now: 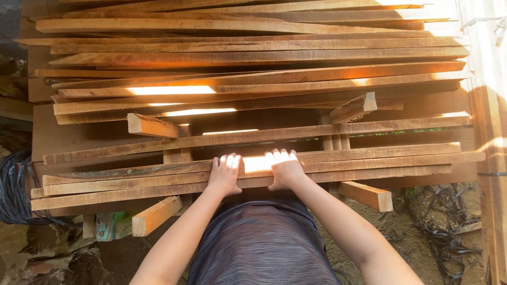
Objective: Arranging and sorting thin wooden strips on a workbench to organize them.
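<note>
While the big stack of long rough-sawn reddish-brown wooden planks (253, 68) fills nearly the whole upper and middle frame, lying crosswise from left to right with bright streaks of sun on it, I stand at its near edge, low in the centre. The planks rest on short pale wooden cross-blocks (156, 214), whose cut ends poke out towards me at lower left and lower right. To the far left a dark coil of black cable or hose (13, 190) lies on the ground, and bare sandy soil with dry twigs (422, 221) shows at lower right.

The thin front wooden slats (369, 163) at the bottom of the pile are the ones I have in hand. My left hand (224, 175) lies palm down on them just left of centre, fingers curled over the far edge of a slat. My right hand (285, 170) sits just beside it, fingers likewise hooked over the edge in the glare. Both hands are clamped on the slats, close but not touching each other.

As I judge it, the work is at its start: the slats still lie flat in the pile, none lifted or drawn clear, so all the moving is left
</note>
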